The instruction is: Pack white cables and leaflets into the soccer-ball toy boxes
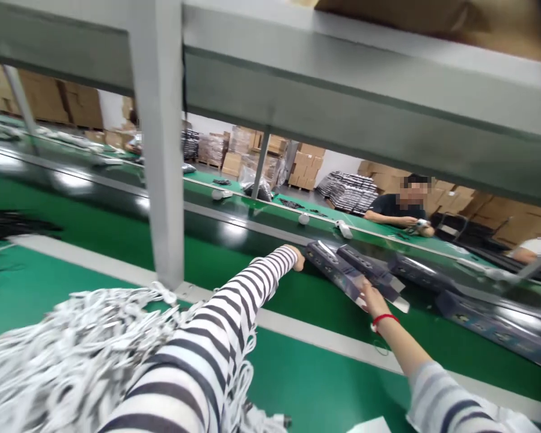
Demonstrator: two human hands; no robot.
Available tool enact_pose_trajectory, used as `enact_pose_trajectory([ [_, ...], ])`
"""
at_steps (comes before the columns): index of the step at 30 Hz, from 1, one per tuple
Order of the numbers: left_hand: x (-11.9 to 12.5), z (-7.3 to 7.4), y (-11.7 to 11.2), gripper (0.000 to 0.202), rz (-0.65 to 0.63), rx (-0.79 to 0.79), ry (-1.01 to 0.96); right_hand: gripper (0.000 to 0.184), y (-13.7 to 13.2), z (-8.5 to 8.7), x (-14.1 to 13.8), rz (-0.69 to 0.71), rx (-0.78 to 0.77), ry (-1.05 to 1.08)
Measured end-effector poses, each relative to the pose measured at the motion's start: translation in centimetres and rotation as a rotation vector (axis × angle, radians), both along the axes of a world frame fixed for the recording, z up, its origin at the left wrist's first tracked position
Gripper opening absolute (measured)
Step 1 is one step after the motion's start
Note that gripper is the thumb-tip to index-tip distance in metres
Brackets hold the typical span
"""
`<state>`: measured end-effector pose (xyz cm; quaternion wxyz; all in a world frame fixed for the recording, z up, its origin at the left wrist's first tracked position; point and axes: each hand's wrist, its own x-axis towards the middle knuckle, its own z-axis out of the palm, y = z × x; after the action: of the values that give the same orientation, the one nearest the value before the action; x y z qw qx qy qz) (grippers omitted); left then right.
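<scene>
Two dark retail boxes with clear plastic windows point(342, 267) lie overlapping on the green conveyor belt point(315, 307). My right hand point(373, 296), with a red string bracelet at the wrist, is shut on the near edge of the lower box's clear plastic. My left hand point(296, 258), in a striped sleeve, reaches across the belt and rests just left of the same boxes. Its fingers are curled out of sight, so I cannot tell whether it grips anything. More dark boxes point(491, 332) lie further right along the line.
A bundle of white cables point(72, 367) hangs at lower left, with black cables point(9, 225) beyond it. A grey metal upright point(157, 138) and overhead shelf point(369, 102) frame the view. A co-worker point(401, 207) sits across the line, with cardboard cartons behind.
</scene>
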<state>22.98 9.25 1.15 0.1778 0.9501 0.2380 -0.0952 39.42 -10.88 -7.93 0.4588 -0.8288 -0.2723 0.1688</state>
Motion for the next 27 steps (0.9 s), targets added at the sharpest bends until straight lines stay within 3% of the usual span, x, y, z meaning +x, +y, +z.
enact_pose_trajectory([
  [4, -6.0, 3.1, -2.0, 0.050, 0.008, 0.007, 0.192, 0.064, -2.4, -2.4, -1.6, -0.035, -0.034, -0.046],
  [7, -12.3, 4.0, -3.7, 0.053, 0.020, 0.018, 0.262, 0.062, -3.3, -3.1, -2.5, -0.057, -0.029, -0.038],
  [11, -20.4, 2.0, -5.9, 0.064, 0.122, 0.095, 0.293, 0.074, -3.3, -2.3, -3.4, -0.160, -0.064, 0.002],
  [14, -23.6, -0.3, -7.0, 0.053, 0.182, 0.188, 0.189, 0.080, -3.0, -0.8, -6.7, -0.269, -0.083, -0.072],
  [16, -24.2, -1.1, -7.2, 0.048, 0.164, 0.223, 0.125, 0.070, -3.1, 0.3, -10.7, -0.141, -0.050, -0.248],
  [18, -24.0, -1.2, -7.3, 0.044, 0.130, 0.248, 0.100, 0.059, -3.7, 1.1, -15.8, 0.158, -0.018, -0.406],
  [22, -23.7, -0.6, -8.1, 0.036, 0.039, 0.234, 0.089, 0.063, -6.3, 0.0, -24.8, 0.609, 0.020, -0.457],
  [24, -23.7, -0.8, -8.6, 0.037, -0.068, 0.118, 0.073, 0.060, -7.5, -1.7, -26.4, 0.800, 0.034, -0.475],
  [27, -23.7, -1.7, -8.4, 0.039, -0.091, 0.039, 0.072, 0.053, -7.0, -4.6, -25.4, 0.828, 0.086, -0.422],
])
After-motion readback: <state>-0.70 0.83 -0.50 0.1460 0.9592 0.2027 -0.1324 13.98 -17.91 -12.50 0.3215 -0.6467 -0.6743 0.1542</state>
